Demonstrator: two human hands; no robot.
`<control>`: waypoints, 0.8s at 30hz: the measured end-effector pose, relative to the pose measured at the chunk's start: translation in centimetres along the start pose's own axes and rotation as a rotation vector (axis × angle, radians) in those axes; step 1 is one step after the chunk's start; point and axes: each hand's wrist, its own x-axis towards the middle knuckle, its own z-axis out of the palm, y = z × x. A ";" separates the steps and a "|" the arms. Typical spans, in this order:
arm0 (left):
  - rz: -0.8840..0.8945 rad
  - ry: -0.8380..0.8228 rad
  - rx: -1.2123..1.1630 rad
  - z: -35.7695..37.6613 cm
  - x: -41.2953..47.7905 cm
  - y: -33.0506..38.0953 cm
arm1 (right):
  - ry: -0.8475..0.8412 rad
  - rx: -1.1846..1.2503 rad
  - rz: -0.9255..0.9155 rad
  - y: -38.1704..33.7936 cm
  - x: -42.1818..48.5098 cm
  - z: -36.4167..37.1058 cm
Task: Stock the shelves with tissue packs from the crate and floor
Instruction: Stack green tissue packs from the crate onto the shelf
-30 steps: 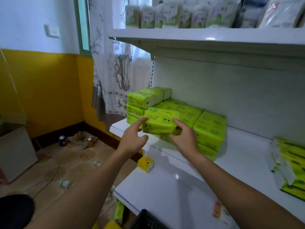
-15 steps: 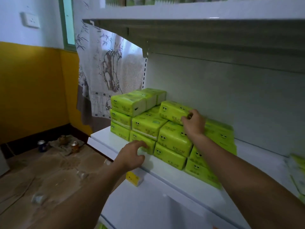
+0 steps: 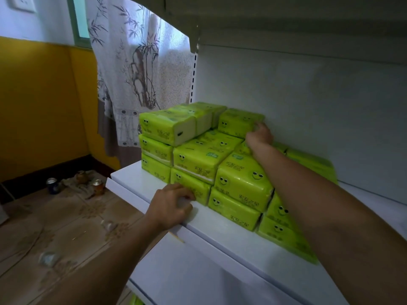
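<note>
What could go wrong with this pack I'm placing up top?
The top pack, gripped by the right hand, sits on soft packs in a stepped stack, so it may tilt or slide once released. The right forearm crosses the front packs near the shelf edge; pulling back carelessly could drag one off.
</note>
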 end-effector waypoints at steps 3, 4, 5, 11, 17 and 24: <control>0.034 -0.003 0.043 0.2 -0.5 -0.2 | -0.103 0.031 -0.008 -0.1 -0.8 0.0; 0.045 -0.008 0.062 0.3 -0.8 -0.2 | -0.120 0.022 -0.016 -0.3 -1.1 -0.1; 0.052 -0.021 0.080 0.3 -1.0 0.0 | -0.118 0.009 -0.025 -0.5 -1.4 -0.4; 0.063 -0.033 0.133 -0.7 -4.7 0.9 | -0.022 0.047 -0.116 -1.8 -7.0 -2.8; -0.096 0.071 0.144 -2.4 -13.8 0.4 | -0.115 0.247 -0.173 -2.8 -17.5 -3.3; -0.314 -0.067 0.081 1.9 -25.0 -1.8 | -0.415 0.159 -0.078 7.3 -31.3 2.2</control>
